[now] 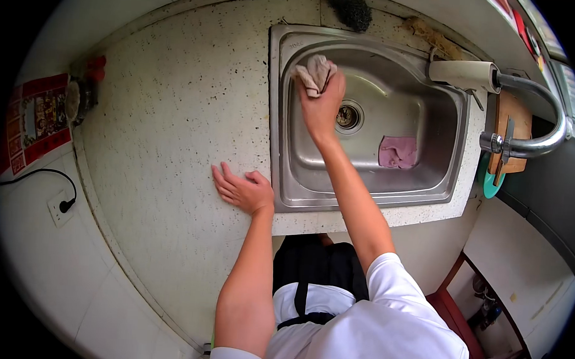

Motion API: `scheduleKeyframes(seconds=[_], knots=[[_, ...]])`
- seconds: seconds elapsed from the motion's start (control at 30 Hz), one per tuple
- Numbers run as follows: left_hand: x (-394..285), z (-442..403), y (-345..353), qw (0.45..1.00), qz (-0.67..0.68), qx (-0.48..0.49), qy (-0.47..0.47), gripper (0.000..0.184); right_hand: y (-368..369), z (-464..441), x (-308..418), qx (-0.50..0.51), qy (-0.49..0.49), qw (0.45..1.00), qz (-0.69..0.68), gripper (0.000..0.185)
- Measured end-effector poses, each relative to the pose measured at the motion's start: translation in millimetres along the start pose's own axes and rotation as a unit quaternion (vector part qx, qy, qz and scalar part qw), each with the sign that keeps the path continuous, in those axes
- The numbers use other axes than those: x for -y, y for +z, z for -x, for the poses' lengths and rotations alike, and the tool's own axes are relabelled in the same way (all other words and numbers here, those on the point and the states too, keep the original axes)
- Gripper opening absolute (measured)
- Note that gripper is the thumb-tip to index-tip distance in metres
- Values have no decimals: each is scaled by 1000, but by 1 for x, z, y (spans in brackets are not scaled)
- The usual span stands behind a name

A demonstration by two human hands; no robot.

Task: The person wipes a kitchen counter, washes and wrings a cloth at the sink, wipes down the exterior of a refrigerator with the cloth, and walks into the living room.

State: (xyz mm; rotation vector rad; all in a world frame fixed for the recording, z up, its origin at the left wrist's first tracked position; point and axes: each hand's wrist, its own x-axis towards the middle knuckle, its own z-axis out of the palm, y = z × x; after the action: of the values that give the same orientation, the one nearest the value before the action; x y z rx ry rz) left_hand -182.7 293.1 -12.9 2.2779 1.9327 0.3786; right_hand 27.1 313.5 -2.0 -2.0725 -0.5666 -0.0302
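My right hand [324,107] is closed on a crumpled, pale cloth [316,75] with dark stripes, at the left side of the stainless steel sink [363,199]. The hand hides part of the cloth. To its right is the round drain [348,116]. A pink cloth [398,152] lies flat on the sink's floor, towards the lower right. My left hand [244,189] rests on the speckled white countertop [174,123], just left of the sink's rim. Its fingers are stretched out, and it holds nothing.
A curved metal faucet [546,142] rises at the right, by a white box-like fitting [464,75]. Behind the sink lies a dark scrubbing pad [350,11]. Farther right are a wooden cutting board [513,131] and a knife [507,141]. A plug [66,205] sits in the left wall.
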Motion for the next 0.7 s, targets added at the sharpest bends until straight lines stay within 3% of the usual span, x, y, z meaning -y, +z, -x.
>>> scheduleKeyframes(seconds=[0.07, 0.17, 0.23, 0.3, 0.47, 0.57, 0.6, 0.7], knots=[[1, -1, 0, 1000, 1, 2, -4, 60, 12, -46, -2, -51, -119, 989, 71, 52], [3, 0, -1, 1000, 8, 7, -7, 60, 46, -87, -3, -53, -119, 991, 31, 49], [1, -2, -1, 1000, -5, 17, -11, 60, 68, -78, -5, -74, -148, 983, 84, 47], [2, -2, 3, 1000, 7, 3, -5, 60, 78, -61, 2, -57, -176, 982, 33, 49], [1, 0, 0, 1000, 0, 6, -8, 61, 57, -17, 19, 112, -265, 958, -14, 46], [3, 0, 0, 1000, -3, 14, 1, 65, 46, -40, 7, 142, -287, 947, 3, 46], [2, 0, 0, 1000, -1, 15, 5, 65, 47, -57, 1, 117, -258, 958, 43, 40], [1, 0, -1, 1000, -4, 19, 1, 64, 57, -125, -2, 44, -198, 978, 39, 51]])
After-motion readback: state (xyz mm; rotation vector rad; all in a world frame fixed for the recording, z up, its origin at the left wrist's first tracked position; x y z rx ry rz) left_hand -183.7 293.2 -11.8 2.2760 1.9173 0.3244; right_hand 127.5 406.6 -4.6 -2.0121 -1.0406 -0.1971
